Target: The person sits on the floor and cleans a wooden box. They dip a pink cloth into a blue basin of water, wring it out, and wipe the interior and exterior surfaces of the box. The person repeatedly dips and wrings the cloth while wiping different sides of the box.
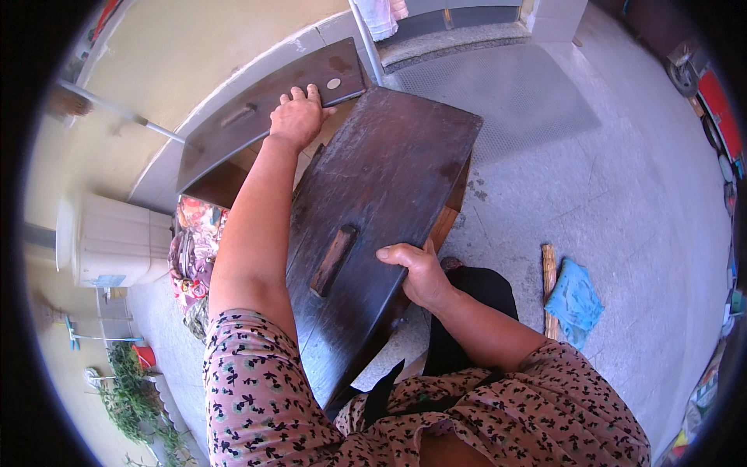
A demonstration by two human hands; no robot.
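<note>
A large dark wooden panel with a wooden block handle on its face lies tilted before me. My right hand grips its right edge, thumb on top, the other fingers hidden beneath. My left hand reaches to a second dark wooden panel, which leans near the wall and has its own block handle and a pale round spot. Its fingers are spread on that panel's upper edge; the thumb points right. Below the second panel a hollow wooden space shows.
Patterned cloth is heaped beside a white plastic bin at left. Plants stand lower left. On the floor at right, a blue cloth touches a wooden stick. A grey mat lies before a doorstep.
</note>
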